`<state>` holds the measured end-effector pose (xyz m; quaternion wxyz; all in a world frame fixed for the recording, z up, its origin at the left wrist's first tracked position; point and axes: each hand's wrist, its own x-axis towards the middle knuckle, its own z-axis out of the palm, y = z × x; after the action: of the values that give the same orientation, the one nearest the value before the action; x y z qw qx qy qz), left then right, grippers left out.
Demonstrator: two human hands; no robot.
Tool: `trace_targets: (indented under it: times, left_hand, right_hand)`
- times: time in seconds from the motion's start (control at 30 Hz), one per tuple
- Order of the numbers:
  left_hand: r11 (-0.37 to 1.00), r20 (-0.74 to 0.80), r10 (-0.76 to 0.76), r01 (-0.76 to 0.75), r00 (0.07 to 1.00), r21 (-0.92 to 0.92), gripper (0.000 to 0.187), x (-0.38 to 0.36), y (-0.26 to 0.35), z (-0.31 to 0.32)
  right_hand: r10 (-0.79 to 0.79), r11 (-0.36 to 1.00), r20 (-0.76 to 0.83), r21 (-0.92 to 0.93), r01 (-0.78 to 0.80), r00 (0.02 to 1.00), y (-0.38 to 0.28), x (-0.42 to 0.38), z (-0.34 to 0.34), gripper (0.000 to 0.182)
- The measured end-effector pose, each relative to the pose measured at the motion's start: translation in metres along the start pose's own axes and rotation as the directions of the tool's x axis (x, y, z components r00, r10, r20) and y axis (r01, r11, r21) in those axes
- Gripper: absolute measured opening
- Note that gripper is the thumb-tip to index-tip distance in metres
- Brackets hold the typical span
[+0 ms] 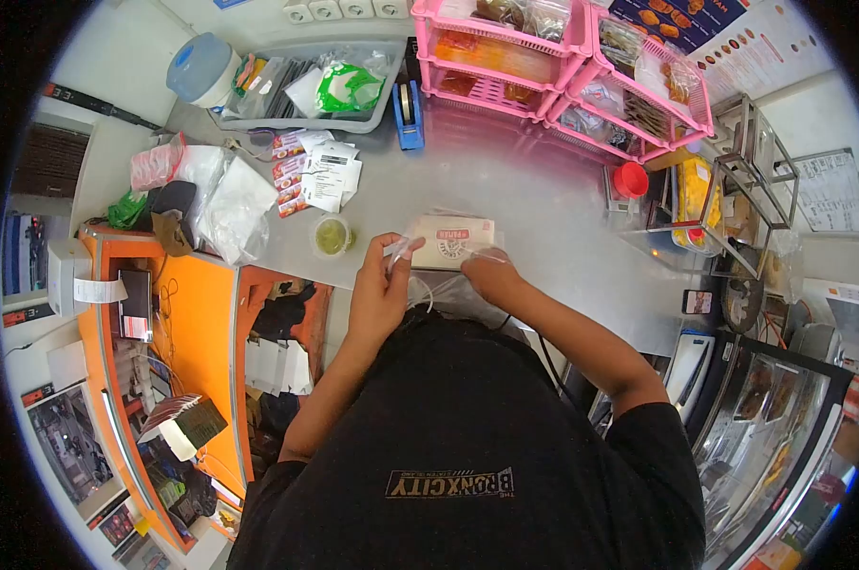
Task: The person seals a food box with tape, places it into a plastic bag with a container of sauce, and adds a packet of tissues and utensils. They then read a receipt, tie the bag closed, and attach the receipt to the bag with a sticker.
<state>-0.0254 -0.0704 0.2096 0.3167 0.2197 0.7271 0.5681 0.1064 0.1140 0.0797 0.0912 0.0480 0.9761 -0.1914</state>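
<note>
A cream food box [453,243] with red print lies near the table's front edge, between my two hands. Clear plastic, apparently a bag, shows around the box's front and sides. At the left, my left hand [384,285] is closed, pinching the plastic between thumb and fingers. On the other side, my right hand [492,279] has its fingers curled over the plastic at the box's front right corner. Part of the bag [433,289] hangs below the box towards my shirt. A round clear cup of green contents [333,235] stands left of my left hand.
Papers [331,176] and white plastic bags [236,209] lie on the left of the metal table [563,228]. Behind are a grey bin [249,122], a blue tape dispenser [408,116] and pink racks [496,92]. A metal frame [781,180] and a phone [697,302] are at right.
</note>
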Motion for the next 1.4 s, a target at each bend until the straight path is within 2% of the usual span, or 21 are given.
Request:
trace_targets:
  times: [0.03, 0.17, 0.27, 0.33, 0.4, 0.43, 0.47, 0.5, 0.53, 0.6, 0.73, 0.77, 0.8, 0.97, 1.03, 1.1, 1.23, 1.27, 1.33, 1.37, 1.4]
  left_hand:
    - [1.000, 0.002, 0.002, -0.002, 1.000, 0.000, 0.022, 0.001, 0.003, 0.001]
    - [0.999, 0.127, -0.033, 0.034, 0.991, -0.003, 0.030, 0.000, 0.015, -0.004]
    - [0.994, 0.175, 0.013, -0.031, 0.984, 0.101, 0.044, 0.006, 0.013, -0.021]
    - [0.984, 0.174, 0.025, -0.055, 0.984, 0.171, 0.051, 0.017, -0.002, -0.044]
    - [0.885, -0.105, 0.222, -0.156, 0.969, 0.438, 0.072, 0.045, -0.043, -0.072]
    - [0.884, -0.101, 0.223, -0.158, 0.970, 0.439, 0.072, 0.054, -0.057, -0.078]
    - [0.572, -0.173, 0.263, -0.009, 0.949, 0.820, 0.077, 0.060, -0.070, -0.082]
    - [0.120, -0.215, 0.333, 0.185, 0.918, 0.975, 0.083, 0.065, -0.087, -0.088]
    - [0.119, -0.216, 0.334, 0.186, 0.918, 0.975, 0.083, 0.074, -0.115, -0.101]
    - [0.690, -0.132, 0.070, 0.048, 0.989, 0.722, 0.096, 0.092, -0.163, -0.130]
    - [0.719, -0.106, 0.054, 0.035, 0.993, 0.694, 0.100, 0.074, -0.141, -0.134]
    - [0.938, -0.165, -0.038, 0.092, 0.986, 0.334, 0.098, 0.059, -0.115, -0.129]
    - [0.987, -0.178, -0.152, 0.139, 0.972, -0.084, 0.096, 0.045, -0.089, -0.126]
    - [0.964, 0.059, 0.254, -0.257, 0.965, 0.061, 0.090, -0.006, 0.005, -0.115]
    - [0.921, 0.158, 0.345, -0.366, 0.925, 0.132, 0.089, -0.014, 0.046, -0.095]
    - [0.813, 0.390, 0.342, -0.477, 0.855, 0.333, 0.095, -0.012, 0.080, -0.069]
    - [0.858, 0.432, 0.454, -0.512, 0.779, 0.023, 0.105, -0.002, 0.079, -0.034]
    - [0.868, 0.353, 0.411, -0.479, 0.840, 0.128, 0.108, 0.000, 0.081, -0.030]
    - [0.762, 0.192, 0.390, -0.433, 0.901, 0.483, 0.109, 0.004, 0.078, -0.022]
    - [0.772, 0.166, 0.383, -0.414, 0.909, 0.483, 0.109, 0.005, 0.072, -0.015]
    - [0.689, 0.131, 0.338, -0.340, 0.932, 0.640, 0.100, 0.007, 0.060, -0.006]
  right_hand:
    - [0.044, 0.997, 0.149, -0.067, -0.035, 0.988, 0.000, 0.000, 0.004, 0.014]
    - [-0.026, 0.999, 0.185, -0.014, 0.029, 0.982, -0.012, -0.010, 0.008, 0.017]
    - [0.005, 0.980, 0.022, 0.201, -0.009, 1.000, -0.019, -0.003, 0.009, 0.017]
    - [-0.067, 0.987, 0.121, 0.156, 0.048, 0.990, -0.009, 0.000, 0.030, 0.020]
    - [-0.003, 0.987, 0.112, 0.158, -0.015, 0.994, -0.013, 0.000, 0.024, 0.022]
    - [0.062, 0.985, 0.108, 0.156, -0.079, 0.992, -0.015, -0.001, 0.017, 0.025]
    - [0.064, 0.984, 0.109, 0.158, -0.081, 0.992, -0.017, -0.003, 0.007, 0.025]
    - [0.051, 0.963, -0.027, 0.265, -0.042, 0.998, -0.018, -0.005, -0.009, 0.028]
    - [0.051, 0.932, -0.167, 0.362, 0.013, 0.985, -0.021, -0.007, -0.027, 0.032]
    - [0.046, 0.922, -0.203, 0.385, 0.037, 0.978, -0.032, -0.018, -0.071, 0.032]
    - [0.154, 0.747, -0.135, 0.664, -0.026, 0.979, -0.041, -0.044, -0.148, 0.034]
    - [0.168, 0.743, -0.142, 0.669, -0.030, 0.976, -0.042, -0.049, -0.158, 0.034]
    - [0.230, 0.693, -0.181, 0.720, -0.030, 0.956, -0.044, -0.055, -0.165, 0.034]
    - [0.309, 0.629, -0.252, 0.778, 0.002, 0.917, -0.088, -0.059, -0.188, 0.049]
    - [0.033, 0.798, -0.522, 0.527, 0.292, 0.852, -0.107, -0.048, -0.192, 0.065]
    - [-0.031, 0.777, -0.468, 0.544, 0.316, 0.883, -0.115, -0.039, -0.190, 0.070]
    - [-0.105, 0.689, -0.474, 0.600, 0.408, 0.874, -0.091, -0.038, -0.195, 0.081]
    - [0.025, 0.724, -0.508, 0.603, 0.335, 0.861, -0.081, -0.043, -0.182, 0.082]
    - [0.325, 0.486, -0.421, 0.842, 0.233, 0.847, -0.065, -0.051, -0.170, 0.073]
    - [0.304, 0.486, -0.408, 0.844, 0.228, 0.861, -0.058, -0.055, -0.166, 0.073]
    - [0.440, 0.246, -0.286, 0.950, 0.192, 0.852, -0.052, -0.059, -0.164, 0.068]
